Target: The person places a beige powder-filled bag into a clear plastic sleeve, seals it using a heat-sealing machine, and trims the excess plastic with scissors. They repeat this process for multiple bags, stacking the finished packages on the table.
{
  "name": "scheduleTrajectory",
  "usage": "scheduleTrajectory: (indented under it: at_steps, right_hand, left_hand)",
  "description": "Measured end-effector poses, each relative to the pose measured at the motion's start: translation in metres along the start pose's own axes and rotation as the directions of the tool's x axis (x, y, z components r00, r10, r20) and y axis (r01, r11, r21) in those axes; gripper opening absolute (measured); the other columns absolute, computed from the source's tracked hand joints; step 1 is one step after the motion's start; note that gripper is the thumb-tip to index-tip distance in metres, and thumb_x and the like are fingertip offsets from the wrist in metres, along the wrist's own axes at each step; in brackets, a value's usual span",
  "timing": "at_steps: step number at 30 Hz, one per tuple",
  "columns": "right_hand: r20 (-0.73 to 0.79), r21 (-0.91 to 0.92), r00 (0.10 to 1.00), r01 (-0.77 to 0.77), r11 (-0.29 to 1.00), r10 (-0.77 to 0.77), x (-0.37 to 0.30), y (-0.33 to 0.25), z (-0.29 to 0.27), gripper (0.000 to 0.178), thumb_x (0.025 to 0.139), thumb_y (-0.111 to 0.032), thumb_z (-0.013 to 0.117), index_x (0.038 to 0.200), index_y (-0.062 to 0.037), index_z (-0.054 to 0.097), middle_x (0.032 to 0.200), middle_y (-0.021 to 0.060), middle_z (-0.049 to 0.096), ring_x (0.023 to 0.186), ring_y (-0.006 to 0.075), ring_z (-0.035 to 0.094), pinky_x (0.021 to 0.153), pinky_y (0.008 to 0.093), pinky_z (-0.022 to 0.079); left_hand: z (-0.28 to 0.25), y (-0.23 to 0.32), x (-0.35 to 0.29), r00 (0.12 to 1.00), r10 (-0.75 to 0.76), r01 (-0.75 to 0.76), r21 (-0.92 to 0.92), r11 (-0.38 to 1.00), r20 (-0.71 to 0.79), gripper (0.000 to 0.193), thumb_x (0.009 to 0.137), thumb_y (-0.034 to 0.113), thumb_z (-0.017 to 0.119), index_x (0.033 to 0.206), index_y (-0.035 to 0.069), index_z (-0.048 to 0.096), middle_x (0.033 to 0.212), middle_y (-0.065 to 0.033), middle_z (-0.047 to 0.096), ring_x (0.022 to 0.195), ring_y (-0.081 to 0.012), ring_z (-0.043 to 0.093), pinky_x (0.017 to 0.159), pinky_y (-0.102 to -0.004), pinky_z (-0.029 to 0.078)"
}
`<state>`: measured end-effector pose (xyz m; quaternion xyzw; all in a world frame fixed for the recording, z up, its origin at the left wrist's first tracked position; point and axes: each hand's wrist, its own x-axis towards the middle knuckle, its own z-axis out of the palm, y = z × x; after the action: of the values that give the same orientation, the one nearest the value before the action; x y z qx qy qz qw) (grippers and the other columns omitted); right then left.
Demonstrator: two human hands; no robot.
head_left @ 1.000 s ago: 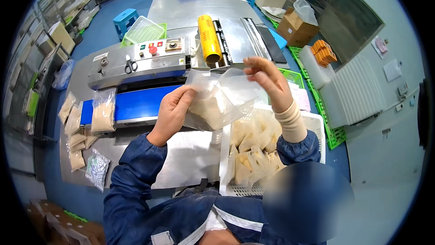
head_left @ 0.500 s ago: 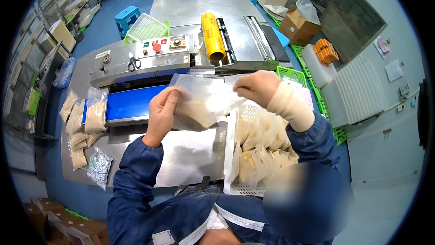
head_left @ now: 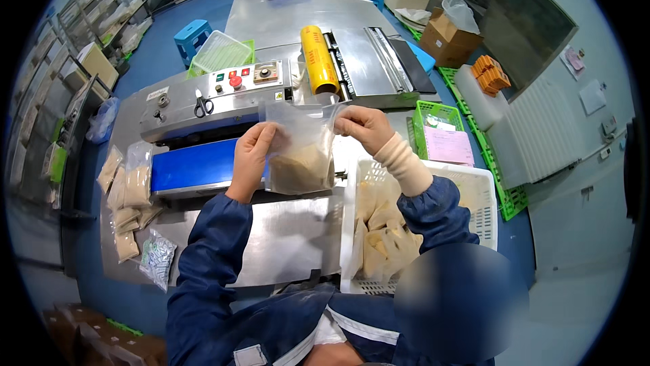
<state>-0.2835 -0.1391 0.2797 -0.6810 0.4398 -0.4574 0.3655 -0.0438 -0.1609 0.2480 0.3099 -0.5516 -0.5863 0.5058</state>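
A worker's left hand (head_left: pixel 253 156) and right hand (head_left: pixel 369 129) pinch opposite sides of a clear bag (head_left: pixel 301 163) (beige contents in its lower part). It hangs above a steel table (head_left: pixel 288 244), near a blue belt (head_left: pixel 193 166) and white basket (head_left: pixel 349 237).

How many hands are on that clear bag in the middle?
2. The left hand grips the left edge of the clear bag; the right hand pinches its upper right side. Both show plainly.
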Motion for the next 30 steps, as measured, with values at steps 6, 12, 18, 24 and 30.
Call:
scheduleTrajectory:
  at_steps: [6, 12, 18, 24, 30]
  right_hand:
    - [-0.053, 0.312, 0.988, -0.119, 0.943, 0.143, 0.012, 0.055, 0.010, 0.021, 0.088, -0.019, 0.051, 0.081, -0.0007, 0.059, 0.073, 0.0042, 0.060, 0.064, 0.0090, 0.053, 0.062, 0.0219, 0.044]
    - [-0.203, 0.308, 0.967, -0.086, 0.948, 0.154, 0.016, 0.094, 0.040, 0.025, 0.090, -0.022, 0.047, 0.074, -0.0034, 0.053, 0.062, -0.0002, 0.050, 0.055, 0.0068, 0.044, 0.053, 0.0209, 0.037]
    - [-0.300, 0.282, 0.909, -0.206, 0.937, 0.290, 0.022, 0.134, 0.048, 0.027, 0.088, -0.023, 0.049, 0.071, -0.0026, 0.053, 0.058, 0.0002, 0.049, 0.051, 0.0079, 0.044, 0.048, 0.0221, 0.037]
    - [-0.302, 0.165, 0.853, -0.394, 0.904, 0.427, 0.021, 0.148, 0.039, 0.030, 0.082, -0.027, 0.055, 0.072, 0.0003, 0.060, 0.058, 0.0049, 0.056, 0.052, 0.0108, 0.050, 0.050, 0.0244, 0.042]
    - [-0.357, -0.050, 0.773, -0.576, 0.816, 0.524, 0.016, 0.161, 0.025, 0.031, 0.079, -0.029, 0.056, 0.070, 0.0000, 0.062, 0.057, 0.0065, 0.057, 0.050, 0.0135, 0.052, 0.051, 0.0280, 0.043]
  left_hand:
    - [-0.027, -0.037, 0.014, 0.986, -0.010, -0.015, -0.143, 0.990, -0.168, 0.022, 0.091, 0.020, 0.045, 0.087, 0.003, 0.059, 0.078, -0.0023, 0.060, 0.068, -0.0076, 0.055, 0.063, -0.0207, 0.045]
    - [-0.033, -0.061, 0.020, 0.973, -0.086, 0.054, -0.151, 0.987, -0.216, 0.024, 0.092, 0.021, 0.044, 0.079, 0.004, 0.056, 0.072, -0.0007, 0.057, 0.064, -0.0078, 0.054, 0.057, -0.0206, 0.043]
    - [-0.040, -0.094, 0.030, 0.959, -0.119, 0.086, -0.136, 0.987, -0.257, 0.025, 0.091, 0.023, 0.044, 0.077, 0.005, 0.055, 0.066, 0.0003, 0.053, 0.059, -0.0073, 0.052, 0.052, -0.0210, 0.042]
    - [-0.043, -0.122, 0.049, 0.949, -0.185, 0.178, -0.051, 0.983, -0.256, 0.023, 0.091, 0.021, 0.044, 0.079, 0.004, 0.055, 0.066, -0.0011, 0.054, 0.056, -0.0088, 0.052, 0.050, -0.0224, 0.042]
    - [-0.035, -0.153, 0.062, 0.911, -0.380, 0.369, -0.090, 0.925, -0.164, 0.019, 0.089, 0.019, 0.046, 0.081, 0.004, 0.055, 0.068, -0.0016, 0.054, 0.057, -0.0116, 0.055, 0.049, -0.0230, 0.042]
